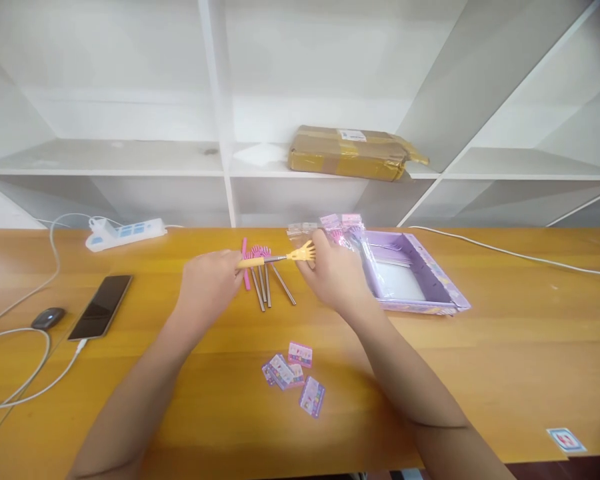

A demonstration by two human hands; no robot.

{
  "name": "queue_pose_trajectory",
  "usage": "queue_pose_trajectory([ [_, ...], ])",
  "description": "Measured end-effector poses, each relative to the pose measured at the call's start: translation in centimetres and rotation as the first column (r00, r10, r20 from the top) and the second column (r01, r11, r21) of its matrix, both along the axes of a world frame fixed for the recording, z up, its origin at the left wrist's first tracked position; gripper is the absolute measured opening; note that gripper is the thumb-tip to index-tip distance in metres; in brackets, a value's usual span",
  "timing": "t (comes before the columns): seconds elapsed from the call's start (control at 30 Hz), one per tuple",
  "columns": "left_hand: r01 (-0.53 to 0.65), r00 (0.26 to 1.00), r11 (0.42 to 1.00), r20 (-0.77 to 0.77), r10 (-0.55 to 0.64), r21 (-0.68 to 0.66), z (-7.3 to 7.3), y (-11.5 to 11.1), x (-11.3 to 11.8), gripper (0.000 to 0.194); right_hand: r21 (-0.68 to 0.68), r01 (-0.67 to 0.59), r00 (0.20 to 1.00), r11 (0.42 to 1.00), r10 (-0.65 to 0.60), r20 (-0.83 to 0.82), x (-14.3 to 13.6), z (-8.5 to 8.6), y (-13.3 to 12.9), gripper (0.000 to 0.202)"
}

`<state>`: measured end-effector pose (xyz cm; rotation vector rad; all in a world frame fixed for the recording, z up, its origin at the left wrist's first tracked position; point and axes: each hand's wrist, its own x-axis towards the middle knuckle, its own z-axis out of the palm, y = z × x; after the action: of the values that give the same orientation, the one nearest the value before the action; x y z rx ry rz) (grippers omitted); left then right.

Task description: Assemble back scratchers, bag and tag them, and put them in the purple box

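Observation:
A yellow back scratcher (275, 259) with a metal shaft is stretched level between my hands above the table. My left hand (211, 277) is closed round its yellow handle end. At the other end, the fingers of my right hand (336, 270) close on the small hand-shaped head. Beneath it lie several metal rods with pink hand-shaped heads (263, 287), and a pink stick (245, 263). Clear packets with pink and purple scratchers (341, 225) lie behind my right hand, partly hidden by it. To the right is an open purple box (437, 277).
Several small printed cards (283, 371) lie near the table's front. At left are a phone (103, 307) with a white cable, a black mouse (48, 318) and a power strip (125, 232). A taped brown parcel (350, 153) rests on the white shelf behind.

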<state>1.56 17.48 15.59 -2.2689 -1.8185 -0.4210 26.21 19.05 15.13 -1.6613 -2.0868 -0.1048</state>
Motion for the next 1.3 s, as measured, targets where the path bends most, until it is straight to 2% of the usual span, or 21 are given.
queue_pose_trajectory([
  [0.13,-0.013,1.0,1.0,-0.019,0.013,-0.005,0.0,0.0,-0.4,0.028,-0.022,-0.08,0.997,0.997,0.081,0.009,0.0,0.5,-0.8,0.015],
  [0.3,-0.027,0.999,0.999,-0.043,0.026,-0.028,0.3,-0.4,0.2,0.026,0.039,-0.184,0.983,0.982,0.185,-0.006,-0.4,0.0,-0.7,0.014],
  [0.4,-0.044,0.997,0.998,-0.064,0.042,-0.037,0.6,-0.6,0.4,0.026,0.08,-0.177,0.984,0.981,0.174,0.042,-0.4,-0.5,-0.3,0.014],
  [0.53,-0.018,0.997,1.0,-0.076,0.016,-0.021,0.7,-0.7,0.3,0.027,0.124,-0.16,0.986,0.979,0.152,0.073,-0.2,-1.1,0.3,0.025],
  [0.63,-0.015,0.994,1.0,-0.111,0.014,-0.016,0.3,-0.5,0.5,0.028,0.077,-0.136,0.987,0.988,0.129,0.097,-0.2,-1.4,0.8,0.03],
  [0.8,-0.021,0.985,1.0,-0.172,0.018,-0.016,-0.6,1.1,0.3,0.029,-0.003,-0.113,0.988,0.994,0.112,0.108,0.8,-1.3,2.3,0.022],
  [0.9,-0.096,0.973,0.994,-0.205,0.103,0.045,-0.4,3.0,-2.4,0.026,-0.018,-0.044,0.996,0.999,0.045,0.079,3.3,-0.7,4.0,0.019],
  [1.0,-0.187,0.949,0.972,-0.231,0.216,0.144,0.2,4.7,-7.3,0.02,-0.008,0.083,0.996,0.996,-0.083,0.01,7.6,-0.3,6.2,0.016],
  [1.07,-0.207,0.938,0.957,-0.237,0.253,0.202,0.7,5.4,-10.9,0.022,0.01,0.15,0.988,0.989,-0.149,-0.049,11.0,-0.3,7.3,0.024],
  [1.13,-0.194,0.94,0.954,-0.234,0.248,0.23,1.0,5.5,-14.1,0.025,0.034,0.167,0.981,0.985,-0.163,-0.101,14.3,-0.4,7.9,0.031],
  [1.2,-0.205,0.941,0.939,-0.209,0.266,0.275,1.2,5.3,-16.5,0.025,0.099,0.23,0.962,0.968,-0.21,-0.175,17.2,-0.5,7.9,0.027],
  [1.3,-0.202,0.945,0.904,-0.167,0.28,0.376,1.5,4.7,-18.7,0.024,0.186,0.342,0.918,0.921,-0.286,-0.274,20.3,-0.6,7.2,0.029],
])
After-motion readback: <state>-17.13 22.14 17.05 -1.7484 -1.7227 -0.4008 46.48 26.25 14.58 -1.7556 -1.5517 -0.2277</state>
